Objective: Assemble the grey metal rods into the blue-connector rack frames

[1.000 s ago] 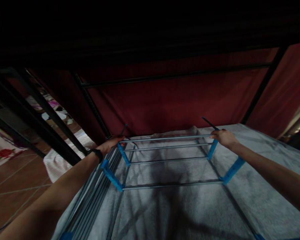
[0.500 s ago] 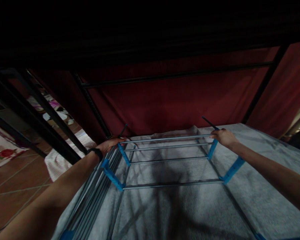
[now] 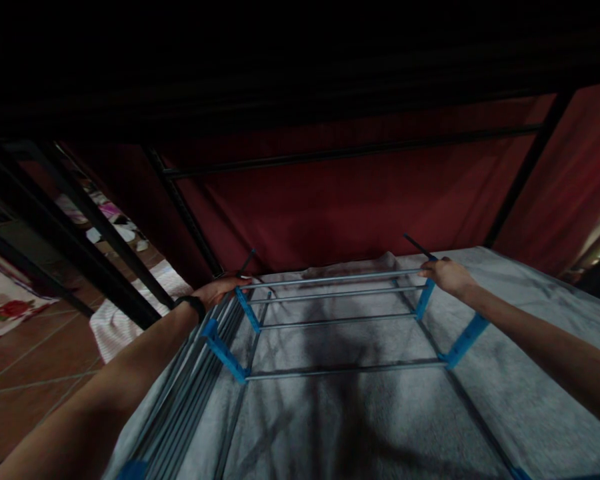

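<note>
A grey towel [image 3: 360,413] covers the drying rack [image 3: 337,320], bare floor [image 3: 25,373] at 9 o'clock. The rack's raised wing sits mid-frame. Left hand [image 3: 219,289] clamps its far left corner, right hand [image 3: 445,275] the far right. A red curtain [image 3: 340,200] closes 12 o'clock.

looks like someone's home to me, probably a bedroom. i'm seeing a black metal bunk bed frame [image 3: 180,207] with dark red curtains [image 3: 340,207] around it, a grey blanket [image 3: 380,427], terracotta floor tiles [image 3: 25,387], a floral rug [image 3: 0,300] and clothes [image 3: 105,220] scattered on the floor.
</note>
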Motion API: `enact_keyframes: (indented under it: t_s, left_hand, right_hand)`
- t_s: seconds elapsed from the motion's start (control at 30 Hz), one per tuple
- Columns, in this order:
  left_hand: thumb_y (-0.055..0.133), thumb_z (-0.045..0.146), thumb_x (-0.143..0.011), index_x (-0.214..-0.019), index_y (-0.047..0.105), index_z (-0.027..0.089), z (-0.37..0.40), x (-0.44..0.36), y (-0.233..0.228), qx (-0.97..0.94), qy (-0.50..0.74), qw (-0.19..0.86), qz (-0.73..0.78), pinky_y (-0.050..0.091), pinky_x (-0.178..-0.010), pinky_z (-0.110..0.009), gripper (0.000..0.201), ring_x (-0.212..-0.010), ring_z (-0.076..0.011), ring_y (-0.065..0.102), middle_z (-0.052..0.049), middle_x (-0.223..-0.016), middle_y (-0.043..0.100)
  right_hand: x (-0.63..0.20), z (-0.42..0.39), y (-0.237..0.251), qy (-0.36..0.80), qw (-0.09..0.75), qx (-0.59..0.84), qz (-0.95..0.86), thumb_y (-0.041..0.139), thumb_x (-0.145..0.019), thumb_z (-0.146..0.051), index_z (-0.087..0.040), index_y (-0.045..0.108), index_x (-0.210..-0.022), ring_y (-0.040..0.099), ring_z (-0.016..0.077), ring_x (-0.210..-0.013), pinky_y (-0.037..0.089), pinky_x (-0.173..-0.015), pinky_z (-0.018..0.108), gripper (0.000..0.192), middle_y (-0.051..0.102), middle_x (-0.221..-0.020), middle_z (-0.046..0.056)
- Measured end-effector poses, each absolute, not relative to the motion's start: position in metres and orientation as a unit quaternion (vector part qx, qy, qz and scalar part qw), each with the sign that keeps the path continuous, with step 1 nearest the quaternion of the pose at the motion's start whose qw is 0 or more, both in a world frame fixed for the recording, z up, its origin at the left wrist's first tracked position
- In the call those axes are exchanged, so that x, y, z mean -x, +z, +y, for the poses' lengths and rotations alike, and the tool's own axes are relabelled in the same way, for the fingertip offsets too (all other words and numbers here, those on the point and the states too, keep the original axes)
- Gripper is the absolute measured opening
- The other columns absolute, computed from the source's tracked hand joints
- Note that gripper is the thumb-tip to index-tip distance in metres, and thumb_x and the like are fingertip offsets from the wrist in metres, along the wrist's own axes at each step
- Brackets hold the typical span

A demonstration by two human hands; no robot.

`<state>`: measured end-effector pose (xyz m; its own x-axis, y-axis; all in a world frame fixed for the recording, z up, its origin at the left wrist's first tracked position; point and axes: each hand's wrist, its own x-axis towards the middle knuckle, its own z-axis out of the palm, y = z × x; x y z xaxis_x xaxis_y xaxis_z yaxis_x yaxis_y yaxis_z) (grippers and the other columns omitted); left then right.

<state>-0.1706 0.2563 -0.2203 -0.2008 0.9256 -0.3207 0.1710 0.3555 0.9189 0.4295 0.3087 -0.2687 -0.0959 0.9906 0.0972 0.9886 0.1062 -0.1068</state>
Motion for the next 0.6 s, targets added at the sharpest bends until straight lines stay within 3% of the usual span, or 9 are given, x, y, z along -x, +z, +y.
enact_keyframes:
  t_s: [0.23, 0.6]
  left_hand:
    - [0.078, 0.019, -0.068, -0.089, 0.063, 0.017, 0.241, 0.152, -0.216, -0.397, 0.436, 0.455, 0.667, 0.046, -0.044, -0.021, 0.026, -0.047, -0.0126, 0.057, 0.003, -0.056, 0.061]
    - [0.076, 0.043, -0.071, -0.082, 0.065, 0.016, 0.237, 0.139, -0.208, -0.383, 0.437, 0.414, 0.701, 0.045, -0.047, -0.024, 0.032, -0.05, -0.0141, 0.057, 0.0, -0.06, 0.064]
  right_hand:
    - [-0.428, 0.309, -0.267, 0.015, 0.076, 0.681, -0.728, 0.05, -0.093, -0.043, -0.019, 0.07, -0.118, 0.064, 0.027, -0.1, 0.047, -0.084, 0.034, 0.04, 0.068, -0.103, 0.017]
    - [-0.427, 0.306, -0.265, 0.013, 0.081, 0.678, -0.731, 0.048, -0.093, -0.042, -0.021, 0.07, -0.119, 0.062, 0.0277, -0.106, 0.047, -0.087, 0.035, 0.039, 0.069, -0.11, 0.015]
